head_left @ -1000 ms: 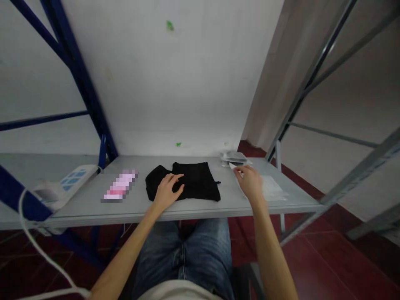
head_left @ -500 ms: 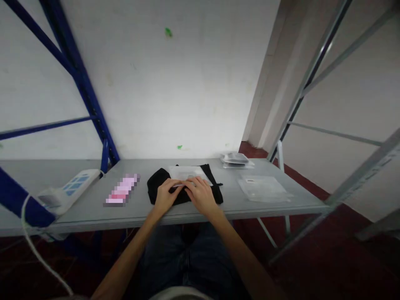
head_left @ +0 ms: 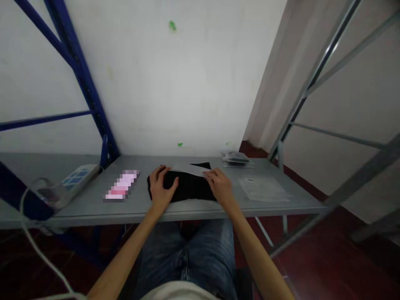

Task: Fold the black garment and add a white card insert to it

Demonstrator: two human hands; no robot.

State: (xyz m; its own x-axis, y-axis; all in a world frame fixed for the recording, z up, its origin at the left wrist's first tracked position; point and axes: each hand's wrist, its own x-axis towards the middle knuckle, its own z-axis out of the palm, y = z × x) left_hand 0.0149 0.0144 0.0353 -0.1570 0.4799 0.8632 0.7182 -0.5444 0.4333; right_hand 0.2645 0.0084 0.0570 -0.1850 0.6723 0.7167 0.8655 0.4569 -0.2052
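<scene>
Left hand [head_left: 161,187] is pressing flat and open on the soft, light black cloth [head_left: 187,186] lying on the table [head_left: 93,206], while right hand [head_left: 220,187] is pinching a thin, floppy clear bag [head_left: 190,168] by its edge over it.

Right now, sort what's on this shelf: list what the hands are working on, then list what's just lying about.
In hand:
- black garment, folded, under both hands
- clear plastic bag, lying on the garment's far edge
- left hand, resting on the garment
- right hand, at the bag's right end

Lying about:
- power strip
- flat clear bags
- small packet stack
</scene>
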